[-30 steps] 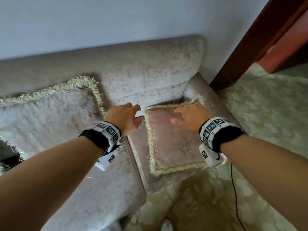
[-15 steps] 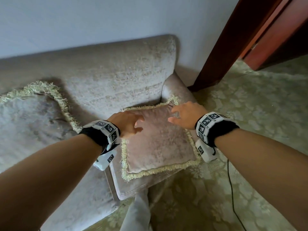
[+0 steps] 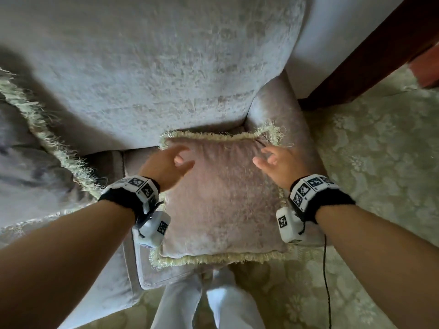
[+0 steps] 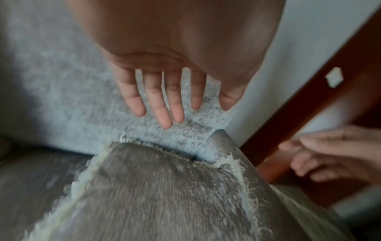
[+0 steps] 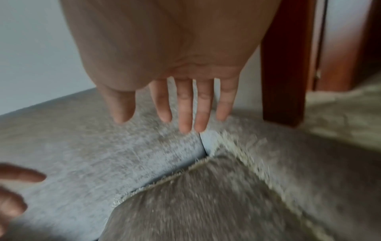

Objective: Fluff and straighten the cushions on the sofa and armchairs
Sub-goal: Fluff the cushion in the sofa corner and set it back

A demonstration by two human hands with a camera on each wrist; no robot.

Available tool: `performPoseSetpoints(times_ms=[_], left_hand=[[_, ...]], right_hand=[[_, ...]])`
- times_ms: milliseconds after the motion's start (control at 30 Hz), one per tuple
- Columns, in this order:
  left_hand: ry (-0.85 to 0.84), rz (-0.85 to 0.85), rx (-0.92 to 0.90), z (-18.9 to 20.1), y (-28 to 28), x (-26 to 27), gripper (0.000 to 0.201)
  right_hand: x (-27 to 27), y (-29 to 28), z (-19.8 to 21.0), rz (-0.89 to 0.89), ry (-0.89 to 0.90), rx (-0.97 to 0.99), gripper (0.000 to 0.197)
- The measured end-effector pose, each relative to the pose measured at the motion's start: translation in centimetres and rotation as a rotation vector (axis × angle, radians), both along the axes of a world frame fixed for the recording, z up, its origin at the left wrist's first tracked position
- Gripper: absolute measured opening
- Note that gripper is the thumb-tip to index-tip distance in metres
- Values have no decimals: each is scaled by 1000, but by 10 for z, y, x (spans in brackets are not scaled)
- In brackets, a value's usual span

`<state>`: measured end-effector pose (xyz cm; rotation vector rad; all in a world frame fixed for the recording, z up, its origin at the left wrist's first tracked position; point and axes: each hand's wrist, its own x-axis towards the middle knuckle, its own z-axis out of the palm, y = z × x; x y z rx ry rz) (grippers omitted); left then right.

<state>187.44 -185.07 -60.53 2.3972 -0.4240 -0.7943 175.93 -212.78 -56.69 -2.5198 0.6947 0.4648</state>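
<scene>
While flat on the seat, cushion [image 3: 223, 195] square-on — both grips (left hand [image 3: 164, 168], right hand [image 3: 280, 165]) slack, empty.

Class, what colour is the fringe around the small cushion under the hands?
Pale cream-yellow fringe, clearest in the head view.

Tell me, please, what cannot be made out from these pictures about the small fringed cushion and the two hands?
- Left hand, head view: motion blur hides whether it touches the small cushion.
- Right hand, head view: fingertips blurred; contact unclear.
- Small cushion, wrist views: cut off by the bottom edge, blurred.
- Large cushion, head view: cut off at the left edge.
</scene>
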Motion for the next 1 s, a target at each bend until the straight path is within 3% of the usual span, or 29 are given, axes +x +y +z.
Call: performPoseSetpoints(times_ms=[167, 267, 400, 633, 1000], left_hand=[[183, 371, -174, -89, -3, -7, 55], [226, 444, -132, -139, 5, -21, 78], [255, 459, -82, -192, 14, -38, 84], [265, 486, -94, -220, -8, -35, 114], [220, 497, -252, -236, -13, -24, 108]], right_hand=[[-6, -25, -99, -186, -111, 74, 67], [-18, -34, -159, -269, -84, 102, 75], [-42, -37, -222, -383, -91, 109, 92], [-43, -41, -251, -342, -65, 148, 110], [-21, -49, -272, -432, -164, 208, 88]])
